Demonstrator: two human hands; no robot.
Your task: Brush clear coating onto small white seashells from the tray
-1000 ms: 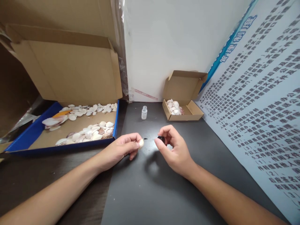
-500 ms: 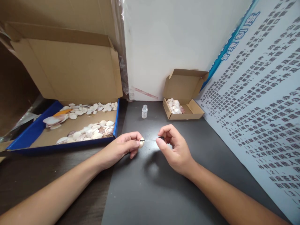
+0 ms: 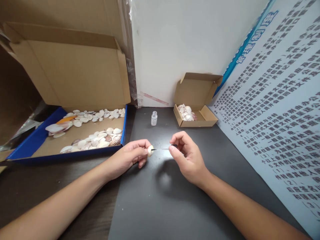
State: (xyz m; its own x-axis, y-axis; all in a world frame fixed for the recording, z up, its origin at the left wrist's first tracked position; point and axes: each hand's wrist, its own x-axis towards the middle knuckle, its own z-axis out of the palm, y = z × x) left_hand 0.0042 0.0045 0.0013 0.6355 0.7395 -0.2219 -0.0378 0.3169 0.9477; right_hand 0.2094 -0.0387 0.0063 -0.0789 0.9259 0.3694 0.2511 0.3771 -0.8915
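Between its thumb and fingers my left hand [image 3: 137,154] pinches a small cream seashell [image 3: 150,150] over the dark table. My right hand [image 3: 186,156] is closed on the black cap of a thin brush [image 3: 161,149], whose pale stem points left. The dark brush tip is at the shell's right side; whether it touches cannot be made out exactly. Beyond both hands a small clear glass bottle [image 3: 154,118] with a white label stands upright, its neck uncapped.
On the left a large blue-edged cardboard box [image 3: 82,125] lies open with rows of shells [image 3: 96,140]. A small cardboard box [image 3: 200,124] at the back right holds white shells [image 3: 185,112]. A white panel [image 3: 160,66] rises behind; a printed poster [image 3: 280,110] slants along the right.
My right hand has drawn slightly to the right with the brush, and its tip now sits nearer the shell's right edge. More of the shell shows in my left hand.
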